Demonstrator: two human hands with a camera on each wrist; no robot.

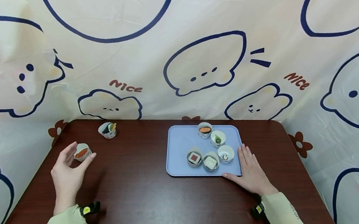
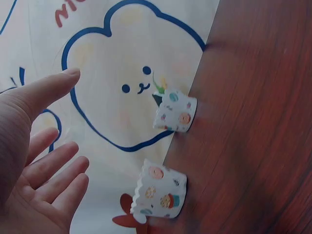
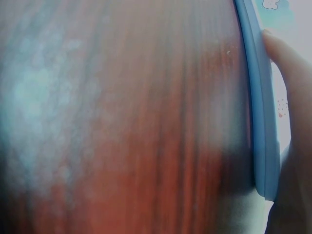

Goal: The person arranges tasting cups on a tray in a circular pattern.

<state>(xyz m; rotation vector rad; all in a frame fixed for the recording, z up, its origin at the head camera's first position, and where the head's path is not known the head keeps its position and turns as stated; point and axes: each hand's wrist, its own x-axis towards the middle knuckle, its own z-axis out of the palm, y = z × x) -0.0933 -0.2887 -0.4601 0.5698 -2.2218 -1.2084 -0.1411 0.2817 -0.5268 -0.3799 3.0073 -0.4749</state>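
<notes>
My left hand, fingers spread, hovers by a printed paper cup with an orange topping, sushi-like. In the left wrist view a gap separates the hand from this cup. Farther back stands a second cup with dark, green and yellow filling, also in the left wrist view. My right hand rests on the right edge of a light-blue tray, fingers straight along it, thumb at the near edge. In the right wrist view the thumb touches the tray's rim.
Several paper cups sit on the tray: one with orange topping, one with green garnish, a white one, and two with pale blocks near the front. The brown table is bordered by a cartoon-printed curtain.
</notes>
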